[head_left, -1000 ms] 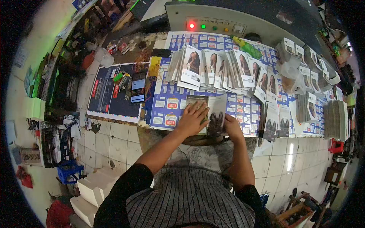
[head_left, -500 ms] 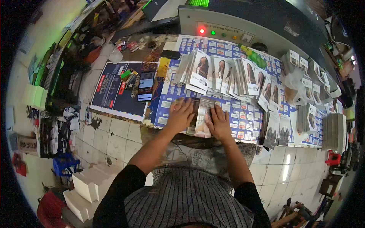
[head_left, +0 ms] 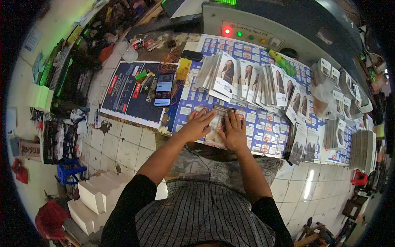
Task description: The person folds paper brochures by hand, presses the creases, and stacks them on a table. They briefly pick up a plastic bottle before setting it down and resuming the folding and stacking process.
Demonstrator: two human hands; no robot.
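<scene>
A flat printed piece with a photo on it (head_left: 215, 138) lies between my hands near the table's front edge, partly covered by them. My left hand (head_left: 198, 125) is on its left side, fingers stretched out and slightly bent, the tips at its upper left. Flat along the right side rests my right hand (head_left: 234, 132), fingers pointing away from me. Beyond them, overlapping white printed packs with a picture of a long-haired person (head_left: 225, 74) form a fanned row.
Blue printed sheets (head_left: 263, 131) cover the table. On the left, a phone (head_left: 163, 90) lies beside a dark poster (head_left: 127, 92). A machine with indicator lights (head_left: 255, 31) stands behind. More stacked packs (head_left: 339, 133) and a plastic bag (head_left: 323, 96) are at the right.
My left hand has shifted right, over the printed piece's left side. My right hand stays along its right side. The whole view has tilted slightly.
</scene>
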